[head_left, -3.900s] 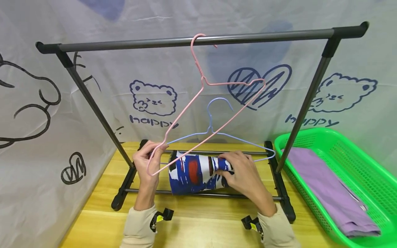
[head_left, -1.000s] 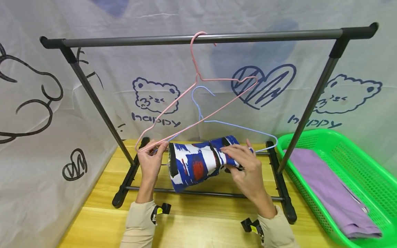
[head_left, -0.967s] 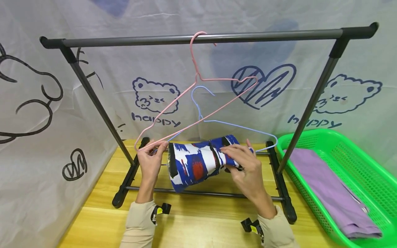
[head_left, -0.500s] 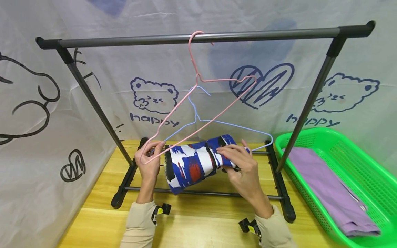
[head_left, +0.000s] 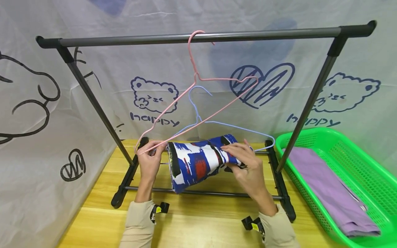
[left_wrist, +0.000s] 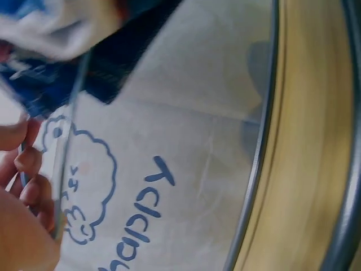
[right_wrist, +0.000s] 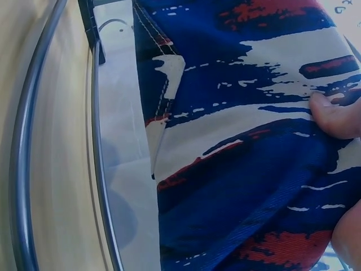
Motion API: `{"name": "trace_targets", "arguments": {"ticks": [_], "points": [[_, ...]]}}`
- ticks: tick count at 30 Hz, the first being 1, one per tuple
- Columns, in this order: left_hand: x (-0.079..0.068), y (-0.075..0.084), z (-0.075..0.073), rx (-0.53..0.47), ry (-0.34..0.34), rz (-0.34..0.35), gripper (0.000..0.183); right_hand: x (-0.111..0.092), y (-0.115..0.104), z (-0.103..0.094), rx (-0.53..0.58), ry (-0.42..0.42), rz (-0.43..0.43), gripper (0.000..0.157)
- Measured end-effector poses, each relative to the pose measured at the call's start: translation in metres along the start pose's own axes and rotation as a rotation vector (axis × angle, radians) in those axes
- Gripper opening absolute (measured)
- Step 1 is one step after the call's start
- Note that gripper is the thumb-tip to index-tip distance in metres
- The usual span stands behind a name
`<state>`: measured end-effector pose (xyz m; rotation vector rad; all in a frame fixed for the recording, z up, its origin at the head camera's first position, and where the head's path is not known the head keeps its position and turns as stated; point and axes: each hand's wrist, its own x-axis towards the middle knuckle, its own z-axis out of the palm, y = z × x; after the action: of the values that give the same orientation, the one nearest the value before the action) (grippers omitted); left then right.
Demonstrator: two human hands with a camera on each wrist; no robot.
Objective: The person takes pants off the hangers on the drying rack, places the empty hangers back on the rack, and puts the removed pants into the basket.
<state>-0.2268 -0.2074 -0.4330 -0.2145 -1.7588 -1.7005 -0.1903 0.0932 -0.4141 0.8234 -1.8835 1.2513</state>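
Observation:
In the head view, my left hand point(head_left: 149, 162) grips the left end of a light blue wire hanger point(head_left: 235, 126). The left wrist view shows fingers point(left_wrist: 29, 162) curled round its thin wire. A blue, white and red patterned garment point(head_left: 193, 162) lies folded across the hanger's lower part, its right end tilted up. My right hand point(head_left: 246, 168) pinches the garment's right part, thumb point(right_wrist: 333, 116) pressed on the cloth in the right wrist view, where a stitched seam shows. A pink hanger point(head_left: 223, 106) hangs in front, its lower left corner overlapping my left hand.
The pink hanger hooks over the top bar point(head_left: 136, 40) of a dark metal rack standing on the wooden table point(head_left: 192, 220). To the right, a green basket point(head_left: 322, 136) holds a folded purple cloth point(head_left: 328, 189). A printed white sheet point(head_left: 99, 127) forms the backdrop.
Since the earliest frame, the blue hanger has moved up and left, and the garment's right end has risen. The pink hanger's lower left corner swings slightly. Both hands keep their grip.

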Motion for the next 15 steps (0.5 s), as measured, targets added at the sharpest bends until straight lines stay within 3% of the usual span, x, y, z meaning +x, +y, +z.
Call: {"name": "trace_targets", "arguments": {"ticks": [4,7,9,15], "points": [[0.0012,0.0056,-0.0053,0.061,-0.112,-0.073,0.011,-0.0008,0.0039,-0.0029,-0.003,-0.002,0.036,0.044],[0.0021,0.0075,-0.007,0.067,-0.153,-0.077,0.015,-0.0008,0.0048,-0.0043,-0.004,-0.005,0.052,0.043],[0.0026,0.0074,-0.0072,0.062,-0.15,-0.049,0.017,-0.0006,0.0047,-0.0047,-0.006,-0.006,0.056,0.043],[0.0004,0.0101,-0.0056,0.163,-0.025,0.04,0.016,0.0001,0.0044,-0.0059,0.003,-0.004,0.061,0.042]]}}
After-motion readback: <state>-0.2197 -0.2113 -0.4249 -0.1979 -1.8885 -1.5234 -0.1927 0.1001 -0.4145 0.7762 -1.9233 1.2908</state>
